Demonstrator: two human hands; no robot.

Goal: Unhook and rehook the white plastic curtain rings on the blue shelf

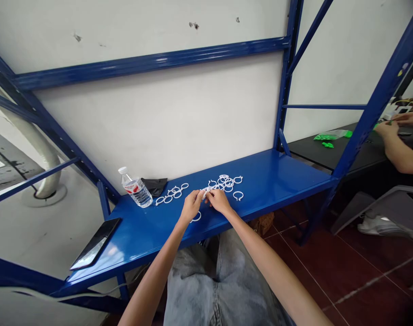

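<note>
Carefully, the left hand [192,206] and right hand [219,201] are pinching a white ring [205,193] narrowly between their fingertips, working close together beside the loose ring pile [225,183] lying on the blue shelf [271,167].

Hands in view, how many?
4: the person's left hand and right hand at the white plastic rings on the blue shelf; a co-worker's hands far right, over the dark table.

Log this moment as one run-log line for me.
left hand: at white plastic ring | right hand: at same ring | more rings on blue steel shelf
</note>
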